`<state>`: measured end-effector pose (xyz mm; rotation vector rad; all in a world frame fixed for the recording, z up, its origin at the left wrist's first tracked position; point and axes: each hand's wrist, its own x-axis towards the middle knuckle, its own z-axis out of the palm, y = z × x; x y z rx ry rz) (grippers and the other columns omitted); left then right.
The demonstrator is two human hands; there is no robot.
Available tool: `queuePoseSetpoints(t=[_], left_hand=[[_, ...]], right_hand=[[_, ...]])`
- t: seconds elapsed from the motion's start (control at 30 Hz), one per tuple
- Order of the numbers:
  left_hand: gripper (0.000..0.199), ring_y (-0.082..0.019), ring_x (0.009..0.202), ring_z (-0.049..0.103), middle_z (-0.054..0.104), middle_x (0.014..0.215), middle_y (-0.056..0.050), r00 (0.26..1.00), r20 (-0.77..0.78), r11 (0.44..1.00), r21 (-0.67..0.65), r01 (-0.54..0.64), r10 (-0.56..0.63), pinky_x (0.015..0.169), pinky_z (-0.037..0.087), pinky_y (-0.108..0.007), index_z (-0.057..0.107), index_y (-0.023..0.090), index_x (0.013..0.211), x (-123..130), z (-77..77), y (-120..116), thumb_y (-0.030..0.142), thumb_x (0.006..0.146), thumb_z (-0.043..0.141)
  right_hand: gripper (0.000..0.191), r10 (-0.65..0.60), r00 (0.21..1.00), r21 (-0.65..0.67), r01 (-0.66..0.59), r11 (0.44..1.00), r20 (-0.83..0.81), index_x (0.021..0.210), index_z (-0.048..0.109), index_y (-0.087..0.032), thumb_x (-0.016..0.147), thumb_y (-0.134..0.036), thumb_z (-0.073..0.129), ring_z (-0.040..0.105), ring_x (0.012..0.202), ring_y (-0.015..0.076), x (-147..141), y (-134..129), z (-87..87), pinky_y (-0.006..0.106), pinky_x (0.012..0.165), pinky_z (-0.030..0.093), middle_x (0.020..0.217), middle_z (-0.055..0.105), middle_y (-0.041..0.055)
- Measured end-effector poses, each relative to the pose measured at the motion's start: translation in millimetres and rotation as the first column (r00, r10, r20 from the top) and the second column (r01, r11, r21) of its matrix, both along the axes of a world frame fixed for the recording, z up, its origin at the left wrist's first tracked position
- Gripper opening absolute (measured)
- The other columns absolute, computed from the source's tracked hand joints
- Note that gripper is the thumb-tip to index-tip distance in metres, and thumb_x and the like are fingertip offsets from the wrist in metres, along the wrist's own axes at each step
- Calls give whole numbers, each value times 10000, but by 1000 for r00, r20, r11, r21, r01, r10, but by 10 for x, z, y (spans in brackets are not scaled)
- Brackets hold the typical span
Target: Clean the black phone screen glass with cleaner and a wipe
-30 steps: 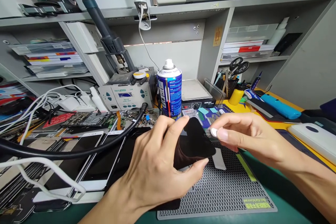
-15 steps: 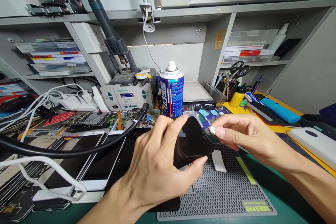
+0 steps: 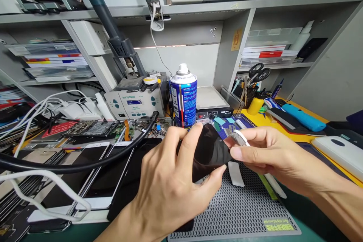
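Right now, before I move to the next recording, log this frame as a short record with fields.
Left grip: fingers and thumb around a dark, glossy phone
Right grip: pinching a small white-and-grey object by the phone's right edge; contact with the phone unclear
Below: grey perforated mat, white strip lying on it
Behind: blue-and-white spray can, upright
Left side: black hose crossing over white-edged panels
Right side: yellow bottle

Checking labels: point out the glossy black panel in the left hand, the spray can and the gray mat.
Glossy black panel (image 3: 212,150), head view: middle of its exposed face.
Spray can (image 3: 183,100), head view: blue printed body.
Gray mat (image 3: 236,211), head view: bare textured surface.
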<state>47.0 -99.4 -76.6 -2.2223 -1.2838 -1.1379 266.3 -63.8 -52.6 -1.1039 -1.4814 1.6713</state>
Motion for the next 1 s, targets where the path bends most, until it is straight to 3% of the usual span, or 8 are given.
queuePoseSetpoints(t=[0.17,0.57,0.7,0.9,1.0], left_hand=[[614,-201,818,638,590,991,-84,999,-25,999,0,-37,37,657,576,-339,514,132,1317,52,-13,18,406,800,697],[604,-203,807,640,592,988,-94,999,-46,1000,26,-10,11,637,566,-333,524,114,1298,88,-41,9,388,793,709],[621,-202,821,644,588,1007,-90,1000,-14,1000,-4,-18,18,643,568,-330,512,134,1309,89,-36,2,398,784,715],[627,-194,822,649,591,1008,-72,998,25,998,-14,-64,64,637,562,-318,495,160,1313,102,-31,-10,406,778,710],[618,-196,810,649,588,995,-70,997,15,997,-11,-75,75,621,555,-320,505,153,1304,110,-38,-1,397,775,711]], right_hand=[[370,-28,999,28,29,999,-17,636,576,-158,767,-427,794,180,485,56,3,-21,-42,250,430,106,534,290,-72],[427,-33,999,39,33,999,5,625,482,-176,807,-451,752,145,507,72,28,4,-101,267,448,92,560,247,-71],[415,-7,1000,46,7,999,-5,612,492,-172,818,-429,744,156,495,66,47,-3,-70,259,439,96,542,247,-73],[264,-13,1000,37,13,999,15,753,667,-155,789,-397,767,168,472,53,15,-14,-8,238,417,90,529,287,-77],[307,-26,999,47,25,999,35,714,626,-156,795,-421,760,160,480,56,3,-6,-27,241,421,85,535,270,-76]])
